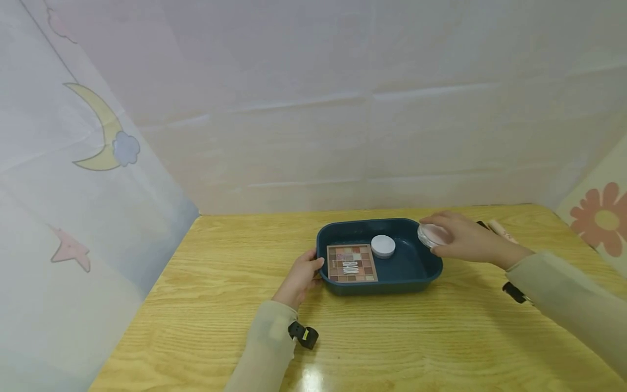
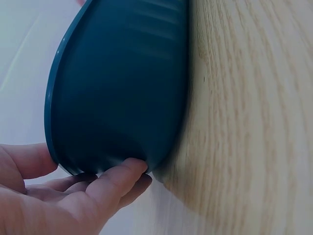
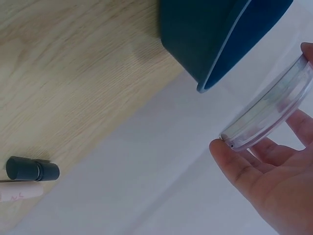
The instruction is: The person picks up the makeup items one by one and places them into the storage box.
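Note:
A dark blue tray point(image 1: 409, 264) with raised walls stands on the table. My left hand point(image 1: 301, 276) grips its left end, thumb at the rim and fingers against the outer wall, as the left wrist view shows. Inside the tray, an eyeshadow palette point(image 1: 351, 272) lies at the left, and a round white lidded container point(image 1: 383, 246) sits beside it. Over the tray's right end, my right hand point(image 1: 462, 239) holds a round, flat case with clear sides point(image 3: 269, 115) by its edges. It is tilted in the right wrist view, its contents blurred.
Right of the tray, partly behind the right hand, lie a small black cylinder point(image 3: 32, 169) and a pale pink tube point(image 3: 22, 192) with red marks. A pale cloth wall point(image 1: 343, 152) rises along the table's back edge. Wood-grain tabletop point(image 1: 372, 343) extends in front of the tray.

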Available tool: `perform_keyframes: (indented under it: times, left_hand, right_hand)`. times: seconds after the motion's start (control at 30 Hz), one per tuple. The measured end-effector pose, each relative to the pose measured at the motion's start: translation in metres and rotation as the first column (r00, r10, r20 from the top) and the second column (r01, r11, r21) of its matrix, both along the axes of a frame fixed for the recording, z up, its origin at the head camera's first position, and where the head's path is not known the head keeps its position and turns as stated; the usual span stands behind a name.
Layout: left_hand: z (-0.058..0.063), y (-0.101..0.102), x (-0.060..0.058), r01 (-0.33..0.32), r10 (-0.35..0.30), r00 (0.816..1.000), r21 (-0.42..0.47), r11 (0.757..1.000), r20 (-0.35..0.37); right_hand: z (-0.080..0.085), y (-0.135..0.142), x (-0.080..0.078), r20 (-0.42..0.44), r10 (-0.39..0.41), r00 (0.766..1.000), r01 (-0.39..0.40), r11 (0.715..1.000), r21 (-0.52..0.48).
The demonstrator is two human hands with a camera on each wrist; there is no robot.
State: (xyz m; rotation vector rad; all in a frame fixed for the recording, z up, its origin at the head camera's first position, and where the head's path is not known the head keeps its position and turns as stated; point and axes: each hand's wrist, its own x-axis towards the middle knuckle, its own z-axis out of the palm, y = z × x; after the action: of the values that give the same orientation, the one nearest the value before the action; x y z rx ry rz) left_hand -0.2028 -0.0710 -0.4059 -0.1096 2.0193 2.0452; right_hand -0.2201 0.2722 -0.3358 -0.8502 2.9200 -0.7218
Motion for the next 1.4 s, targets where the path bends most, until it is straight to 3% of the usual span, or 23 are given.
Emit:
perform_keyframes:
  times: [0.53, 1.4]
  left_hand:
    - [0.001, 0.000, -0.001, 0.009, -0.009, 1.000, 0.007, 1.000, 0.007]
    - [-0.001, -0.001, -0.001, 0.007, -0.007, 1.000, -0.007, 1.000, -0.014]
  right_hand:
    - [0.005, -0.019, 0.000, -0.008, 0.032, 0.999, -0.032, 0.999, 0.019]
    - [0.017, -0.043, -0.007, 0.013, 0.161, 0.987, -0.162, 0.985, 0.064]
